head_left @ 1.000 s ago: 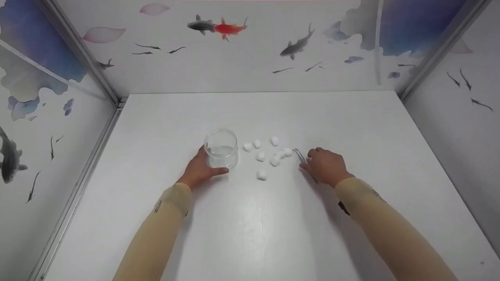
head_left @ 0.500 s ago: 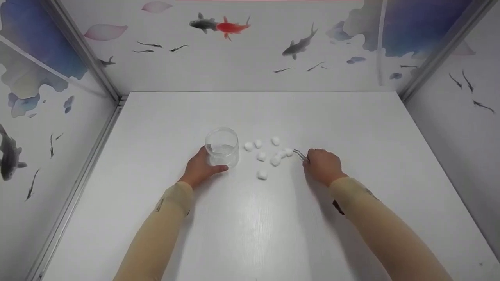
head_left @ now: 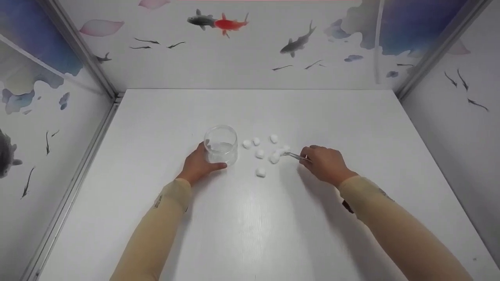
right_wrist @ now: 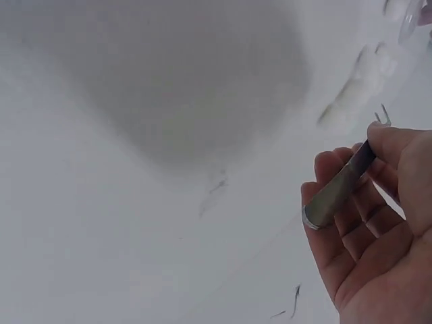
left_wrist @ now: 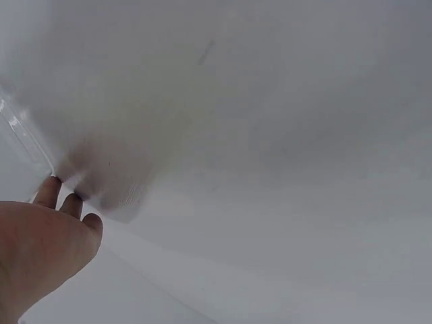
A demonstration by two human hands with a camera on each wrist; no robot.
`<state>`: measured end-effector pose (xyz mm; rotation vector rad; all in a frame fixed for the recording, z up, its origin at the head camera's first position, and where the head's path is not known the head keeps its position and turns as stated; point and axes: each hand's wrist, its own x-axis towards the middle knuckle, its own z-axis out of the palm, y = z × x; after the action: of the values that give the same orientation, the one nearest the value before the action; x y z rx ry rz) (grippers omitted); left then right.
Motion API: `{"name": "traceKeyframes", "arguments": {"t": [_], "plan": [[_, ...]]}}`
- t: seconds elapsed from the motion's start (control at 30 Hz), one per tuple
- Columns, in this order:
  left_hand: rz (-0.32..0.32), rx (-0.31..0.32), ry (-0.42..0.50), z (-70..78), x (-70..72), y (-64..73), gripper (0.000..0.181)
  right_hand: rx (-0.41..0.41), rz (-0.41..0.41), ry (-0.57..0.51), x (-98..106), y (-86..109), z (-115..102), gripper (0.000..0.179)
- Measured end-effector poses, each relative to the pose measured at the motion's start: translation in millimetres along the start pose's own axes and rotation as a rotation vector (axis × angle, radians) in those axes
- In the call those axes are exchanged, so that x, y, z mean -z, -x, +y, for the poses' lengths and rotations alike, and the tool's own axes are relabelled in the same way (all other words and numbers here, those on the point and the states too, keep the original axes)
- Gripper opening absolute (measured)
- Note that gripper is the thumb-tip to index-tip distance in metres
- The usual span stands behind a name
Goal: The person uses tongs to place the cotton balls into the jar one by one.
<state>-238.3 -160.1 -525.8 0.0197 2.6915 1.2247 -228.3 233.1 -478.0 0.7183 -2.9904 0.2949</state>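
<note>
Slim silvery tweezers (head_left: 297,157) with bent tips, pinched in the right hand (head_left: 327,164), reach the small, rounded, matte-white cotton balls (head_left: 274,158) scattered mid-table; whether the tips grip one is unclear. The left hand (head_left: 197,164) curls round a clear, open-topped jar (head_left: 222,157) standing upright just left of them.

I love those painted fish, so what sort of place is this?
Probably a small work booth: a white table walled on three sides by picture panels, with grey posts at the back corners.
</note>
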Motion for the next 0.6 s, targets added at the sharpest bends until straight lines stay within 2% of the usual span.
{"name": "traceKeyframes", "arguments": {"t": [0.17,0.33,0.47,0.6], "plan": [[0.013,-0.023,-0.003,-0.3,-1.6,-1.3,0.107,0.178,0.028,0.025,-1.2,-2.1,-21.7,0.011],[0.017,-0.007,0.014,0.8,-2.9,-0.9,0.108,0.295,0.026,0.026,-5.4,-7.4,-41.7,0.011],[0.007,0.013,0.032,2.2,-1.4,-0.3,0.111,0.34,0.023,0.046,-9.6,-11.2,-48.6,0.009],[-0.003,0.009,0.035,2.6,0.6,-0.3,0.111,0.344,0.008,0.05,-14.4,-12.8,-49.3,0.007]]}}
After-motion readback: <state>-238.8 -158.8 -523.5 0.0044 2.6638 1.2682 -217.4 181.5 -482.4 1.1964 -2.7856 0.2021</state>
